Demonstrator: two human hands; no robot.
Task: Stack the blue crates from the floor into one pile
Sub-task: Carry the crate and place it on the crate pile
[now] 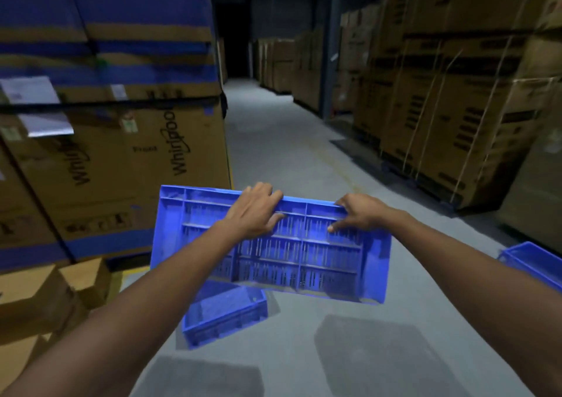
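Observation:
I hold a blue slotted plastic crate (304, 260) in the air at waist height, tipped so its ribbed side faces me. My left hand (257, 211) grips its far top rim near the middle. My right hand (357, 212) grips the same rim further right, fingers pressed on the slats. Below it, a second blue crate (223, 314) rests upright on the grey floor, partly hidden by the held one. A third blue crate (533, 263) lies on the floor at the right edge, cut off by the frame.
Tall stacked cardboard appliance boxes (115, 153) wall the left side, with small cartons (45, 299) at their foot. More strapped boxes on pallets (456, 123) line the right. A grey concrete aisle (273, 129) runs ahead into the dark.

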